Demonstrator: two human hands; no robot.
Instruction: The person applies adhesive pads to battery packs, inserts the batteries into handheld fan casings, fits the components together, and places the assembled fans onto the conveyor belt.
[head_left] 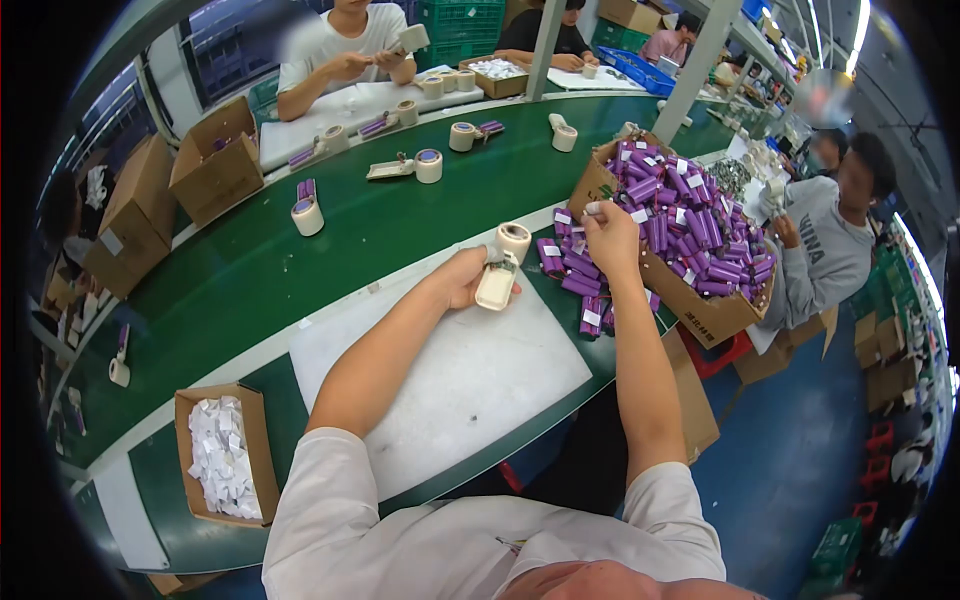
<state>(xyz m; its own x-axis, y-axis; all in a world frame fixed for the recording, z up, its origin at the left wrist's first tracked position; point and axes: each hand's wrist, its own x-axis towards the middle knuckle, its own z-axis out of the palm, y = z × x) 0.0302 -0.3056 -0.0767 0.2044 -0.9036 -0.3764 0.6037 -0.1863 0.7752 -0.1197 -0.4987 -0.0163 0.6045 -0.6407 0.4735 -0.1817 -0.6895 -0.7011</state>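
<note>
My left hand (465,278) grips a cream plastic handheld housing (495,288) with a round head and a hollow handle, above a white work board (440,385). Some small grey or dark detail shows at the neck of the housing. My right hand (614,240) is raised with its fingers pinched together, beside a heap of purple battery packs (582,268) with white labels. A small pale bit shows at its fingertips, too small to name. Right behind that hand stands a cardboard box (700,305) filled with more purple packs.
On the green conveyor belt (250,270) lie several cream housings, some with purple packs, such as one housing (428,166). A carton of white folded pieces (228,455) stands at left. Co-workers sit across the belt and at right. A metal post (695,75) rises behind the packs.
</note>
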